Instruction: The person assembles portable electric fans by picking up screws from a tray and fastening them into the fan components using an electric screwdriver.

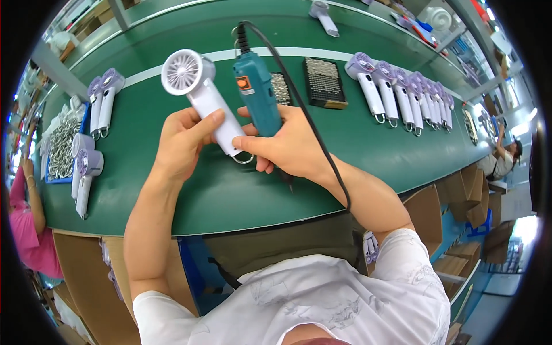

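Note:
A white handheld fan (208,98) with a round grille head is tilted above the green bench, its metal loop at the lower end. My left hand (187,138) is closed round its handle, thumb along the front. My right hand (287,138) grips a teal electric screwdriver (257,92), bit pointing down, its black cable (293,80) running over my right forearm. The right thumb also presses the fan's lower end near the loop. Behind the screwdriver lies a small tray of screws (280,89), partly hidden; a larger black screw tray (324,82) lies to its right.
Several similar fans (402,95) lie in a row at right, more (86,167) at left. A blue bin (64,144) holds metal loops. Another fan (325,18) lies on the far green surface. Cardboard boxes (86,282) stand below the bench edge. Other people (31,224) sit at both sides.

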Demonstrator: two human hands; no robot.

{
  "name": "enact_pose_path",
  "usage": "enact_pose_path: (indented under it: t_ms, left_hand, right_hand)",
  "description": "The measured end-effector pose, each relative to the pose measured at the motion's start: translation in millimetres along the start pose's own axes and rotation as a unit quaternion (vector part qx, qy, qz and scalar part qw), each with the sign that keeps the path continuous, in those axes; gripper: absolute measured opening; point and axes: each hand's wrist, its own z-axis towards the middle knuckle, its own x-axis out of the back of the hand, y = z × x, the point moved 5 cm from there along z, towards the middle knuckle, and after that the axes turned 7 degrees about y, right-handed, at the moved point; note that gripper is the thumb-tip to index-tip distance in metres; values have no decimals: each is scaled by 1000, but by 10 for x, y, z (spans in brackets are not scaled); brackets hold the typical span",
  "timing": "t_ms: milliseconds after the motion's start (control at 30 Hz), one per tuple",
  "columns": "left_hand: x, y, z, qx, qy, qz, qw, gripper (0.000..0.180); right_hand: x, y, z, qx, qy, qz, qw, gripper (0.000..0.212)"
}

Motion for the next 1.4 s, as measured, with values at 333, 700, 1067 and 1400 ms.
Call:
enact_pose_path:
  t_ms: [333,700,1067,1400]
  left_hand:
    - [-57,-151,40,116,21,74,990,39]
    - [-154,-286,44,176,-5,125,976,39]
    - [-167,-291,35,163,1,143,976,42]
    - [-155,-301,34,158,1,148,976,43]
  right_hand:
    - [539,-665,116,244,125,70,959,34]
    - [734,-398,331,459,194,125,858,21]
    - [819,-258,472,416,214,115,876,24]
    - [805,-246,497,417,204,112,878,20]
